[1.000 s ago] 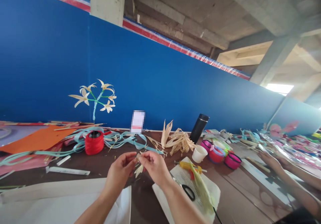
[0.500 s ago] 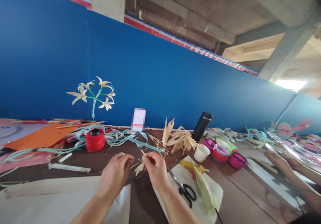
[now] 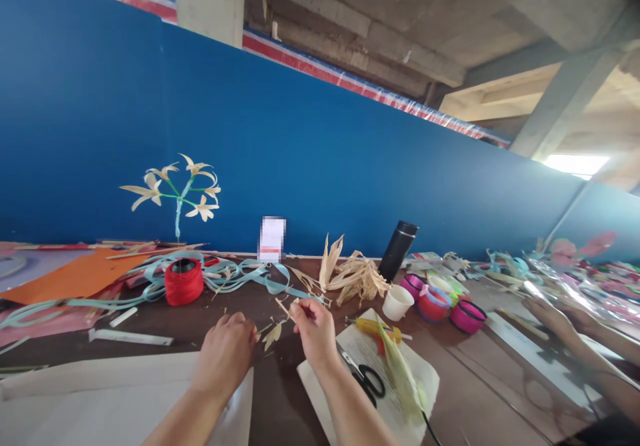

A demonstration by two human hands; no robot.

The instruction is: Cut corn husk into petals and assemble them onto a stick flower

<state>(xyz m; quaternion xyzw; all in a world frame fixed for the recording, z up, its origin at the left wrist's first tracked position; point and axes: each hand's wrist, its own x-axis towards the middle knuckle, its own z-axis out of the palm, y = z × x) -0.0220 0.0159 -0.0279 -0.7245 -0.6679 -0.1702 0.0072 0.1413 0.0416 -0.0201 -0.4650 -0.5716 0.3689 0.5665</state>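
My left hand [image 3: 230,346] is closed, fingers curled down, at the end of a thin stem. Just beyond its fingertips is a small pale corn-husk flower [image 3: 273,335], apparently on that stem. My right hand [image 3: 315,329] pinches a thin wooden stick [image 3: 283,308], which points up and left. Between the hands lie small scraps on the brown table. Below my right wrist, black-handled scissors [image 3: 371,381] rest on a printed sheet [image 3: 345,373], next to a pale green corn husk [image 3: 403,373] and a yellow glue gun [image 3: 375,328].
Dried husks [image 3: 357,279], a black flask [image 3: 399,253] and a white cup [image 3: 398,302] stand ahead to the right. A red spool [image 3: 183,285], blue ribbon [image 3: 240,274] and a husk-flower spray [image 3: 179,199] are on the left. Another person's hands [image 3: 553,316] are at far right.
My right hand has moved slightly right and away from the pale flower, with the stick more exposed. My left hand has turned downward and lowered. The view has shifted slightly.
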